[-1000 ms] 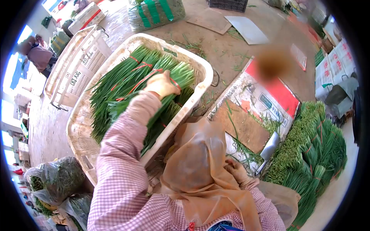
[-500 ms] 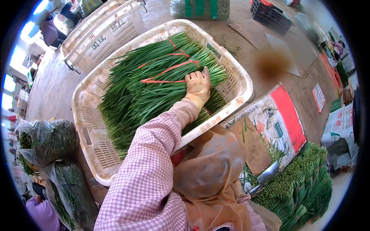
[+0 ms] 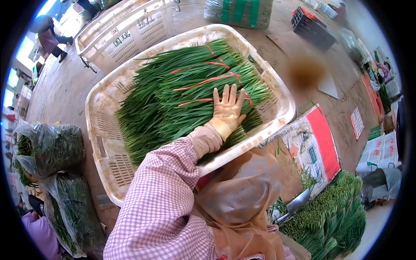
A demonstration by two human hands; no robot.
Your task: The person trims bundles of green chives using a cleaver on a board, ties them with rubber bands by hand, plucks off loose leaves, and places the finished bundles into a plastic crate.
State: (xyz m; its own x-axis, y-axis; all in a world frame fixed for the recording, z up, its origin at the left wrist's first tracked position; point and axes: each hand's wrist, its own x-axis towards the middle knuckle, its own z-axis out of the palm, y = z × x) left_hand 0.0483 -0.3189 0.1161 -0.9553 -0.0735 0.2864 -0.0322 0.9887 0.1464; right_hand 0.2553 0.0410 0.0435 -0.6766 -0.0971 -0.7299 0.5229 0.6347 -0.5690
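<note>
Gloved, with its fingers spread, my left hand (image 3: pixel 227 112) lies flat on the bundles of green stalks (image 3: pixel 186 99) inside a white plastic crate (image 3: pixel 102 125). Red ties (image 3: pixel 208 82) band the bundles, whose pale cut ends point right and leafy ends point left. My right hand is hidden behind the brown apron (image 3: pixel 242 186) over my knee. Near that knee lies a broad-bladed knife (image 3: pixel 298 201), its blade beside a brown board (image 3: pixel 286 171).
More bundles (image 3: pixel 329 221) are piled at lower right. Bagged greens (image 3: pixel 54 149) stand at the left. Beyond the crate are an empty white crate (image 3: pixel 130 37), a green-taped bale (image 3: pixel 238 13) and a black crate (image 3: pixel 313 28). A person (image 3: pixel 48 39) is at upper left.
My left hand has let go of the bundle and spread its fingers on top. The view has shifted, so the crate appears farther right. My right hand has gone out of sight.
</note>
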